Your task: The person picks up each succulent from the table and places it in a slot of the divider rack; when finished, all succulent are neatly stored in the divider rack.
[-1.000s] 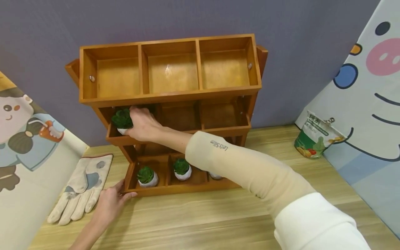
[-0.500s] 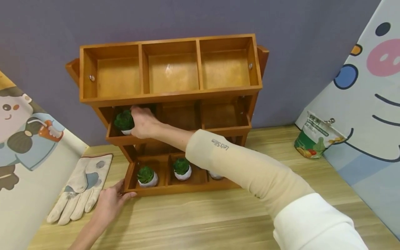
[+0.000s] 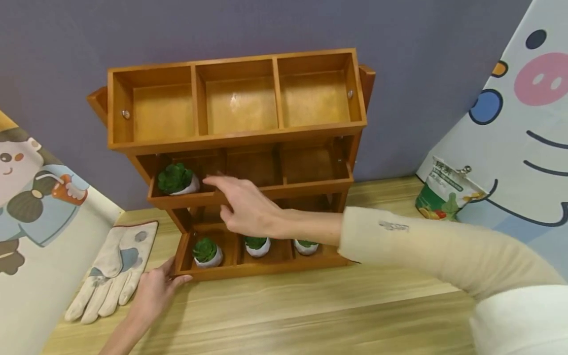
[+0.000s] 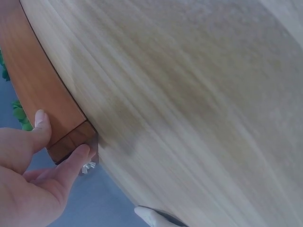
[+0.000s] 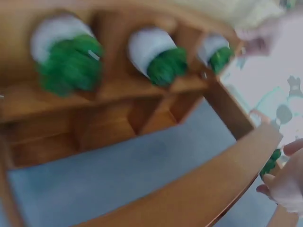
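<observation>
A three-tier wooden shelf [image 3: 239, 139] with divided compartments stands against a grey-purple backdrop. In its middle tier's left compartment sits a green potted succulent [image 3: 175, 178] in a white pot, leaning left. My right hand [image 3: 248, 209] hovers in front of the middle tier, right of that plant and apart from it, its fingers loosely bent and holding nothing. My left hand [image 3: 155, 288] grips the lower left corner of the shelf. In the left wrist view, the thumb of the left hand [image 4: 28, 175] lies on the front board [image 4: 42, 75] and a finger on its end.
Three more succulents [image 3: 206, 251] stand in the bottom tier, one per compartment. Left of the shelf lies a pair of work gloves [image 3: 117, 266]. A green-and-white pouch [image 3: 448, 190] with a clip stands at the right. Cartoon panels [image 3: 501, 162] flank the wooden tabletop [image 3: 288, 315].
My right hand has let go of the succulent in the middle tier and drawn back to the right and down. The plant stays in the left compartment. My left hand keeps its place.
</observation>
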A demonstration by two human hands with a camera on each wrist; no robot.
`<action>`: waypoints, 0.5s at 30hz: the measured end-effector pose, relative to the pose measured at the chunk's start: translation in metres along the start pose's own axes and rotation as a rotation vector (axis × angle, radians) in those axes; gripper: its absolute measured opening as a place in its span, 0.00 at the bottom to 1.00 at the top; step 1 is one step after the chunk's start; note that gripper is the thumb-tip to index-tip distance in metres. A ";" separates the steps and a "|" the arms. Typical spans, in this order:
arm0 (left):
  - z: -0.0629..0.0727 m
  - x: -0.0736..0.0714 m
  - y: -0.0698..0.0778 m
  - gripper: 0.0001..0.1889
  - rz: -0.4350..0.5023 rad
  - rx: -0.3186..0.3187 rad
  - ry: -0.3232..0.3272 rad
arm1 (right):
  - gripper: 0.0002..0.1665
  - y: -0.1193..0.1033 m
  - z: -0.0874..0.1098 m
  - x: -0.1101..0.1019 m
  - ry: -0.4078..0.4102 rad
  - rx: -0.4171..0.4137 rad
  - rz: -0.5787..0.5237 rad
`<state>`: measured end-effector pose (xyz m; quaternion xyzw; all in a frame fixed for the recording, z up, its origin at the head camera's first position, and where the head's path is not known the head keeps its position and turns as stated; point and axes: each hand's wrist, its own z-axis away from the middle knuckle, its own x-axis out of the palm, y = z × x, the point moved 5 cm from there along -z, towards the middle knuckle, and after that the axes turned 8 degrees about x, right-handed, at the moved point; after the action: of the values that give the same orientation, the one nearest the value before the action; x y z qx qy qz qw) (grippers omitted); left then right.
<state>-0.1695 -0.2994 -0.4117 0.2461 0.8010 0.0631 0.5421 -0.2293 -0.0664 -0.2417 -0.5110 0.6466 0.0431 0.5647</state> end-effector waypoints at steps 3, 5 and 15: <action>0.000 0.000 0.000 0.29 -0.001 0.003 0.010 | 0.32 0.011 0.044 -0.018 0.042 -0.070 -0.022; 0.001 -0.001 0.001 0.29 0.000 0.005 0.015 | 0.28 0.023 0.071 -0.034 0.088 -0.110 -0.045; 0.000 -0.002 0.003 0.29 0.005 -0.012 -0.007 | 0.10 0.113 0.165 -0.158 0.553 -0.002 -0.113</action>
<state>-0.1683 -0.2975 -0.4091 0.2452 0.7980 0.0682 0.5463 -0.2215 0.1883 -0.2377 -0.5393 0.7466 -0.1288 0.3676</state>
